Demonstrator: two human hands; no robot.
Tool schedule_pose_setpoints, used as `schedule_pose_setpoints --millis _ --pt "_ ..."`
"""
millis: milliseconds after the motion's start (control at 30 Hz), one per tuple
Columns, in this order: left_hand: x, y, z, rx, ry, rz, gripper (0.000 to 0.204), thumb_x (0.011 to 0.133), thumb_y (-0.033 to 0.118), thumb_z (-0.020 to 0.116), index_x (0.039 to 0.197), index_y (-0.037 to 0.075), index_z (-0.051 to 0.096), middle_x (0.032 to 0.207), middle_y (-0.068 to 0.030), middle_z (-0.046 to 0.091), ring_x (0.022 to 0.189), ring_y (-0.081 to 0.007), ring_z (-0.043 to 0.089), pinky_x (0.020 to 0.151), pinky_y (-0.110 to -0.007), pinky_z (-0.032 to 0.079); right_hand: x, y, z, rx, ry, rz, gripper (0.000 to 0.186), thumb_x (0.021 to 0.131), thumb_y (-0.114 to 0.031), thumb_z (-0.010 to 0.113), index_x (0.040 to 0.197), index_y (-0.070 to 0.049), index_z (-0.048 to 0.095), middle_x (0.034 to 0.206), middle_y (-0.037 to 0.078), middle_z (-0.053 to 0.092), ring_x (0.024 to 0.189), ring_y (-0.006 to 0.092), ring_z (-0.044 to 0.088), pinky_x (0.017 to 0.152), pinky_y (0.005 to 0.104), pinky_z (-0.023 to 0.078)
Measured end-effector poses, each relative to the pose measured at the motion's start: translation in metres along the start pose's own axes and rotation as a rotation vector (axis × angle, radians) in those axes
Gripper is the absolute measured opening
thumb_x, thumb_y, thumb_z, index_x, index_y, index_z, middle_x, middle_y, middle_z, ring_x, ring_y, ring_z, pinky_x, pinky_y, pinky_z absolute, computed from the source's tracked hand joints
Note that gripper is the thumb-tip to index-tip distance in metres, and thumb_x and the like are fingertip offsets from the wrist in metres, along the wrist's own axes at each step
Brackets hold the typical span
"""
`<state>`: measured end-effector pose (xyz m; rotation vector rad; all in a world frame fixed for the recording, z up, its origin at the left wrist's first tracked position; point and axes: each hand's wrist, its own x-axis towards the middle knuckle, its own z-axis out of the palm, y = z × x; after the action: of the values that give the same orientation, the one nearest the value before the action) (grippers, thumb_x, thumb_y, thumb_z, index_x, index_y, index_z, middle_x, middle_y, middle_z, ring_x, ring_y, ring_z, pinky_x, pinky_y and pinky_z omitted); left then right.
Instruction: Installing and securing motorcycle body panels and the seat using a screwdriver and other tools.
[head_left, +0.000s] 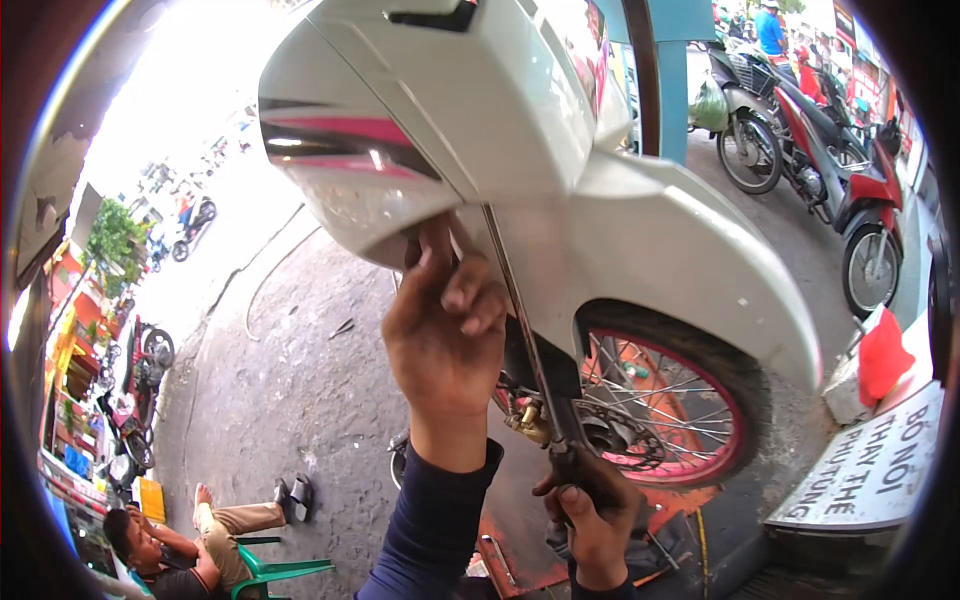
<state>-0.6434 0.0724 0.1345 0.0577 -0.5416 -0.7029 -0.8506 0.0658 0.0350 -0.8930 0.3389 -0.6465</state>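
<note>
The white front fairing (480,110) of a motorbike, with pink and black stripes, fills the upper middle. Its lower edge meets the raised fingers of my left hand (445,330); their tips are partly hidden there and the other fingers curl toward the palm. Lower right, my right hand (597,515) is closed around the dark handle of a long screwdriver (522,310). The thin metal shaft slants up to the fairing's underside, close by my left fingers. Behind the shaft is the front wheel (690,400), with a pink rim, spokes and a brake disc.
An orange-red metal platform (515,525) lies beneath the wheel, with tools on it. A white sign (860,470) and a red cloth-like thing (883,357) stand right. Parked motorbikes (815,130) line the far right. A person sits on a green chair (270,570) lower left.
</note>
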Motion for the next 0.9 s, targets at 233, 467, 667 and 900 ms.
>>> schedule_pose_setpoints --millis 233,467,667,900 --pt "-0.036 0.007 0.024 1.186 0.374 -0.312 0.021 0.095 0.015 0.059 0.108 -0.001 0.063 0.100 -0.0067 0.068 0.083 -0.0116 0.062 0.075 -0.025 0.049 0.011 0.015 -0.027 0.838 -0.297 0.409 0.050 0.086 -0.024 0.068 0.127 0.000 0.050 0.096 0.022 0.064 0.055 0.0195 0.052 0.048 0.0259 0.042" --pt "-0.032 0.001 0.013 1.174 0.297 -0.463 0.014 0.090 0.010 0.067 0.094 -0.003 0.066 0.082 -0.0046 0.068 0.073 -0.0092 0.062 0.061 -0.024 0.049 0.002 0.036 -0.030 0.855 0.072 0.397 0.044 0.091 -0.022 0.065 0.129 -0.006 0.051 0.112 0.014 0.062 0.085 0.0269 0.064 0.075 0.0383 0.056" --pt "-0.027 -0.023 0.034 1.341 0.368 -0.335 0.017 0.082 0.009 0.076 0.089 -0.004 0.068 0.072 -0.0025 0.066 0.059 -0.0100 0.057 0.057 -0.024 0.045 -0.016 0.057 -0.055 0.858 -0.012 0.271 0.042 0.096 -0.030 0.058 0.129 -0.005 0.051 0.108 0.013 0.063 0.085 0.0244 0.065 0.073 0.0347 0.055" --pt "-0.026 -0.005 0.032 1.581 0.377 -0.484 0.016 0.085 0.012 0.072 0.089 -0.003 0.069 0.080 -0.0052 0.071 0.068 -0.0122 0.062 0.064 -0.027 0.049 -0.020 0.013 -0.009 0.482 0.253 0.377 0.047 0.098 -0.041 0.052 0.126 -0.003 0.052 0.099 0.012 0.061 0.071 0.0194 0.058 0.063 0.0320 0.050"
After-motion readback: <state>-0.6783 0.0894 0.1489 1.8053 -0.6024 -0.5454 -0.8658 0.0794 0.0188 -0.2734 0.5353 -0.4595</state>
